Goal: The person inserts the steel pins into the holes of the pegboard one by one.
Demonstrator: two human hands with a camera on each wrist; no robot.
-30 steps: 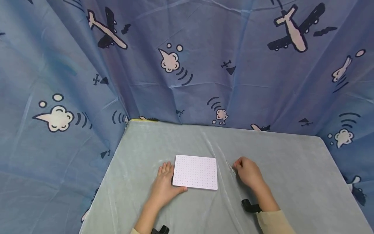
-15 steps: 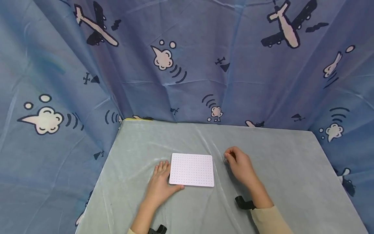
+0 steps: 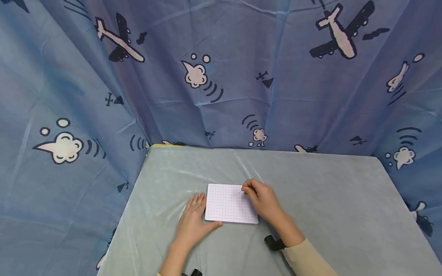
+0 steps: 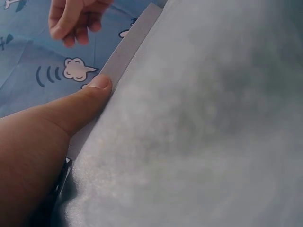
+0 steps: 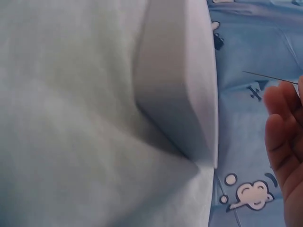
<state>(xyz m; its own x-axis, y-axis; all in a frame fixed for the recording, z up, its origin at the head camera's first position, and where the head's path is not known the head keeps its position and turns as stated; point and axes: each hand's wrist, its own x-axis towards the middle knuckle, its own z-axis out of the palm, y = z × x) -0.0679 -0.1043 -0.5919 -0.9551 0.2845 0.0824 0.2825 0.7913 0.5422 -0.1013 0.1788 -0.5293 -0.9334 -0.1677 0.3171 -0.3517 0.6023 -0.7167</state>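
A white rectangular board (image 3: 231, 207) with a grid of small dots or holes lies flat on the cloth-covered table. My left hand (image 3: 191, 224) rests at its left end, fingers extended along that side. The left thumb (image 4: 92, 97) presses the board's front edge. Over the board's upper right part, my right hand (image 3: 265, 201) pinches a thin needle (image 5: 267, 76) between thumb and forefinger. Its bare pointed end sticks out from the fingertips towards the board's dotted face. The needle's other end is hidden in the fingers.
A pale grey-green cloth (image 3: 338, 199) covers the table, with some creases in it. Behind and at both sides hangs a blue curtain (image 3: 214, 38) printed with planes and clouds. Dark wrist mounts (image 3: 274, 243) sit on both wrists.
My right hand has lifted the needle off the cloth right of the board and moved left over the board. The left hand has stayed at the board's left end.
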